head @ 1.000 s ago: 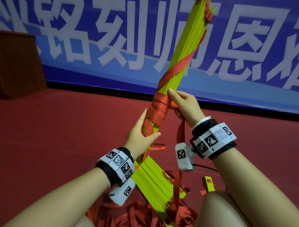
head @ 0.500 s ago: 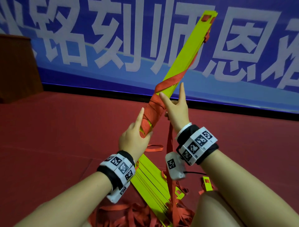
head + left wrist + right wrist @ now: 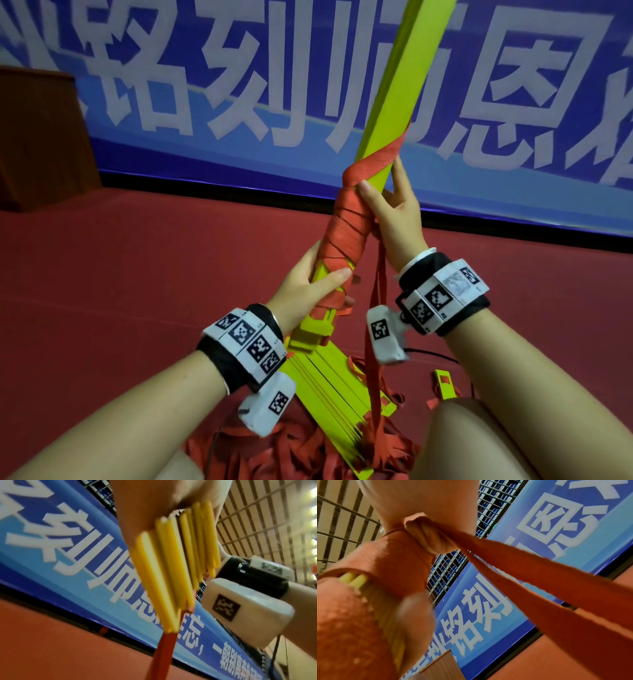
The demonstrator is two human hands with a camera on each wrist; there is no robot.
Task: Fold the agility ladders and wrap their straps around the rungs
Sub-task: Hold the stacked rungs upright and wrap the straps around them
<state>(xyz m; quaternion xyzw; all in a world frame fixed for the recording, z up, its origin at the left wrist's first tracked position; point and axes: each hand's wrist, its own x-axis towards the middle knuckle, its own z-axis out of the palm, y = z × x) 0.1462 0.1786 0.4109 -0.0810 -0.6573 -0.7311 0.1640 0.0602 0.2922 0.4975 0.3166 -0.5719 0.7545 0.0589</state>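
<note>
Before the blue banner (image 3: 239, 102), the strap (image 3: 376, 161) has climbed another turn up the rungs (image 3: 404, 85); left hand (image 3: 308, 287) grips below the wrap, right hand (image 3: 397, 212) pins its top.

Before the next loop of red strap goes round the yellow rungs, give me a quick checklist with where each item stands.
1. Left hand grips the stacked rungs: ok.
2. Right hand on the wrapped section: ok.
3. Strap hanging free below the right hand: ok.
4. Rung ends aligned: not ok, staggered in the left wrist view.
5. Loose strap pile tangle-free: cannot tell.
</note>
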